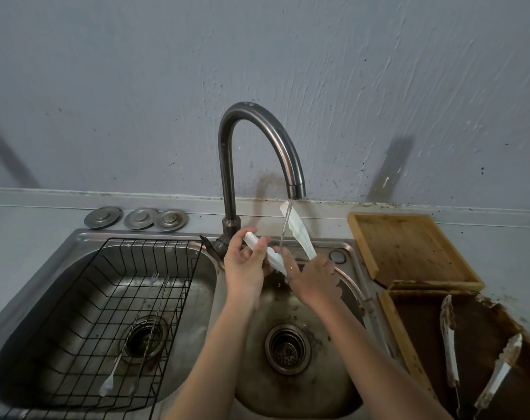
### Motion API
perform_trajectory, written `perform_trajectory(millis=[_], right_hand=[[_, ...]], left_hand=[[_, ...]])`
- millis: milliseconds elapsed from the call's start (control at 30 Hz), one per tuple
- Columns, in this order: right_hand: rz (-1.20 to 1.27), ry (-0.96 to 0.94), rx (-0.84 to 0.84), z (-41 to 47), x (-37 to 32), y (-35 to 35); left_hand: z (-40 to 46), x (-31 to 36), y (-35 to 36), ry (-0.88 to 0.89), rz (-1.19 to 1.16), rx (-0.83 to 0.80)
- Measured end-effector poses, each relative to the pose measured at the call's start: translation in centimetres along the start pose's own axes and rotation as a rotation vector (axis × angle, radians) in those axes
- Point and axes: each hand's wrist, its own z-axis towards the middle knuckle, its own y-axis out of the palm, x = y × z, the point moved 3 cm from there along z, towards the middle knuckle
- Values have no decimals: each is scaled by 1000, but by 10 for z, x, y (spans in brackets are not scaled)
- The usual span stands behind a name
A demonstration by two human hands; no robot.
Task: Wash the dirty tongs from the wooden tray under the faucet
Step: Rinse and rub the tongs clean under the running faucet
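White tongs (297, 230) are spread in a V under the dark curved faucet (257, 140), and a thin stream of water runs onto the upper arm. My left hand (247, 265) grips the left arm of the tongs. My right hand (313, 278) holds them near the hinge end, over the right sink basin (318, 386). Another pair of dirty tongs (481, 356), smeared brown, lies in the dark wooden tray (400, 331) at the lower right.
A black wire rack (178, 298) sits in the left basin with thin utensils (136, 338) lying on it. Three metal drain covers (136, 218) rest behind that basin. A lighter wooden tray (409, 247) stands on the counter right of the sink. The wall is close behind.
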Motion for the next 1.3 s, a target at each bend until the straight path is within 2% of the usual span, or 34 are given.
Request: perform_trajectory(millis=[100, 233, 367, 433, 500, 533, 600, 700, 767, 833, 867, 933, 967, 1000, 1033, 1100, 1233, 1300], right_hand=[[65, -154, 8, 0, 6, -9], [83, -273, -182, -2, 24, -24], [284, -195, -365, -8, 48, -41], [483, -96, -549, -15, 57, -47], [592, -12, -698, -22, 65, -51], [577, 0, -709, -24, 68, -52], [528, -6, -644, -23, 72, -57], [448, -27, -514, -18, 68, -61], [371, -96, -415, -18, 56, -62], [283, -191, -295, -17, 42, -58], [230, -234, -230, -17, 37, -57], [163, -287, -113, -16, 31, -54], [151, -302, -70, -15, 31, -53], [135, -313, -40, -15, 32, -53], [107, -320, -21, -15, 34, -53], [53, -318, -5, -15, 39, -54], [45, -290, 11, -14, 52, -49], [78, -287, 8, -13, 53, -46]], left_hand=[[0, 1, 1, -16, 3, -6], [3, -4, -4, -89, 17, -35], [4, -12, -2, -198, -4, -173], [3, -15, 3, -213, -17, -245], [3, -18, 6, -221, 35, -305], [4, -19, 5, -222, 105, -337], [8, -15, 2, -171, 318, -417], [21, -6, -7, 83, 889, -511], [25, -1, -5, 94, 1013, -532], [28, -3, 1, 39, 976, -466], [30, -6, 2, 9, 932, -358], [33, -14, 0, -122, 676, -151], [33, -19, 0, -209, 459, -84], [34, -25, -2, -269, 337, -38], [35, -28, -4, -286, 320, -20], [34, -30, -9, -303, 472, -70], [26, -25, -7, -376, 693, -347], [24, -19, -6, -362, 784, -394]])
